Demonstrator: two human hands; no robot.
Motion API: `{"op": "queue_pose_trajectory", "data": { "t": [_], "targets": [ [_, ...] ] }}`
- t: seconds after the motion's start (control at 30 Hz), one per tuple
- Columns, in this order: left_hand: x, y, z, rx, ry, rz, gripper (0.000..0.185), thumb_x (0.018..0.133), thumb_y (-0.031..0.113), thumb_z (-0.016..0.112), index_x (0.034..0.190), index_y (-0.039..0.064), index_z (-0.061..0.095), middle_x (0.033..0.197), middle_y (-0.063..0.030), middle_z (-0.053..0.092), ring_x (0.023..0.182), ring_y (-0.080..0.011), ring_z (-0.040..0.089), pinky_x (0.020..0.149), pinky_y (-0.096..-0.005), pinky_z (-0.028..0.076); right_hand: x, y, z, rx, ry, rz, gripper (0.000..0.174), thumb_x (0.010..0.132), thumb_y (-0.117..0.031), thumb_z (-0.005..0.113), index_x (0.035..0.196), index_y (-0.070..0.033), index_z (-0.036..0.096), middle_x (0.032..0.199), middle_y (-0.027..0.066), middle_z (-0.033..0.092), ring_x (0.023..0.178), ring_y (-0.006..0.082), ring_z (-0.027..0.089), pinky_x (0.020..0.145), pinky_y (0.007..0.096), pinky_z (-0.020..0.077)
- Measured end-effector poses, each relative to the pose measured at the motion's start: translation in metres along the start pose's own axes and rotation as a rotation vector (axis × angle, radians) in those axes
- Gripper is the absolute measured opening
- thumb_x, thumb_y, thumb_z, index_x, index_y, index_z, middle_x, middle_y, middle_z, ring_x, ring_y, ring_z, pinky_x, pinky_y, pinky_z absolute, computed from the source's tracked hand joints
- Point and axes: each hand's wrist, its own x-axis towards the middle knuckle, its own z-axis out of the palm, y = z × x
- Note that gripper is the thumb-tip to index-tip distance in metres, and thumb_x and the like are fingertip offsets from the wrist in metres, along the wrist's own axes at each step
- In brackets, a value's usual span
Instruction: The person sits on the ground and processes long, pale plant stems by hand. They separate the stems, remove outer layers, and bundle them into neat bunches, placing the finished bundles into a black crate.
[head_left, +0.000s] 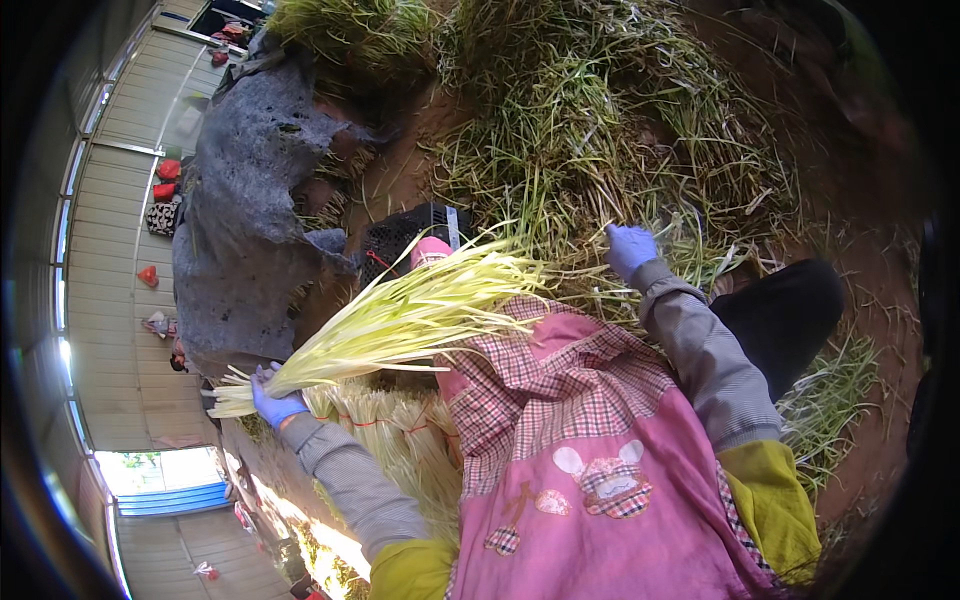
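Observation:
My left hand (277, 397), in a purple-blue glove, is closed around the pale root end of a bundle of yellow-green leafy stalks (405, 307). The leaves fan out to the right, with their tips over the top of the pink checked apron (570, 405). My right hand (630, 249), gloved alike, is at the near edge of a large heap of green leafy stalks (555, 142). Its fingers are curled near a few thin stems; whether it grips one cannot be told. Below the held bundle stand pale bundles tied with red bands (390, 427).
A black plastic crate (405, 229) stands beyond the held bundle. Grey fabric (240, 202) drapes over something at the left. More loose green stalks (832, 412) lie on the reddish ground at the right, beyond a dark-clothed knee (787, 322).

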Motion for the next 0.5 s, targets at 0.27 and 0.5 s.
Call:
{"op": "queue_pose_trajectory", "data": {
  "t": [0.27,0.5],
  "targets": [
    [-0.014,-0.008,-0.036,-0.063,-0.037,-0.05,0.026,0.089,0.029,0.05,0.088,0.004,0.058,0.07,-0.0054,0.056,0.081,-0.0282,0.056,0.078,-0.0415,0.048,-0.077,-0.097,-0.073,0.489,0.238,-0.531,0.021,0.072,-0.03,0.069,0.082,-0.012,0.07,0.073,0.0061,0.061,0.068,0.0212,0.059,0.063,0.0346,0.0464],
    [-0.049,-0.018,-0.032,-0.105,0.049,0.009,0.025,0.092,0.026,0.043,0.081,0.006,0.055,0.061,-0.0046,0.05,0.064,-0.0231,0.051,0.079,-0.0386,0.047,-0.07,-0.139,-0.039,0.879,0.029,-0.459,0.02,0.078,-0.019,0.062,0.093,-0.006,0.064,0.081,0.0125,0.058,0.069,0.029,0.058,0.066,0.0357,0.0472]
  ]
}}
